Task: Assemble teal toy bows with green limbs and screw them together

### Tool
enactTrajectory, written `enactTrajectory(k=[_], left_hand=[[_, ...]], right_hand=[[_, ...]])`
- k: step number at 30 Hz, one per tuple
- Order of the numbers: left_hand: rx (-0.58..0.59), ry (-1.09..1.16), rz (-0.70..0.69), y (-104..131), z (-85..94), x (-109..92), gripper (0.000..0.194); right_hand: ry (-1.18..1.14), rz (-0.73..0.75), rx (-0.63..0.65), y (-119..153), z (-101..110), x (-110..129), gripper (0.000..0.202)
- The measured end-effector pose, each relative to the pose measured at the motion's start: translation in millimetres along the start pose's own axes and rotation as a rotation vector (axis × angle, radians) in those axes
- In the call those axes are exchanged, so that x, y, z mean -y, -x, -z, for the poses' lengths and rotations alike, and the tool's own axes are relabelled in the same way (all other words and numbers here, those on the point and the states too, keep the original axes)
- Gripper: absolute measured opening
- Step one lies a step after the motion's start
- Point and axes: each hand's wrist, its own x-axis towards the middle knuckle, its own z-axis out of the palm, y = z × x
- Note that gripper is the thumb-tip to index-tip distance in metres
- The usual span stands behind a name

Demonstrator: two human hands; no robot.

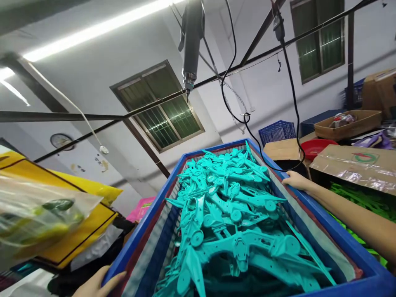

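A large blue plastic crate point(334, 231) fills the lower middle, lined with striped red, white and blue cloth. Inside lies a heap of turquoise plastic parts point(216, 206), winged or arm-like in shape with round discs. At the lower left, my left hand point(98, 284) grips the crate's left rim, thumb over the inner edge. My right hand point(295, 181) is wrapped over the right rim farther away, with the forearm stretched along that side. Both hands are closed on the same crate, which appears tilted in this view.
An electric screwdriver point(192, 45) hangs overhead, bit downward. A black cable point(292, 82) loops down to the crate's right rim. Cardboard boxes point(355, 165), a red basin point(317, 148) and bright green parts point(355, 198) stand right. Yellow packaging point(83, 185) and a clear bag point(40, 214) are left.
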Motion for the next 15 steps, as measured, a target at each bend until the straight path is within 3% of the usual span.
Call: enactTrajectory(k=[6, 10, 15], left_hand=[[0.036, 0.015, -0.094, -19, 14.3, -52, 0.050], [0.073, 0.040, -0.139, -36, 11.0, -59, 0.050], [0.154, 0.093, -0.188, -58, 5.3, -60, 0.049]], right_hand=[[-0.057, -0.025, 0.006, -31, 12, -28, 0.014], [-0.052, -0.080, -0.023, -36, 17, -36, 0.017], [-0.071, -0.126, 0.052, -37, 13, -25, 0.010]])
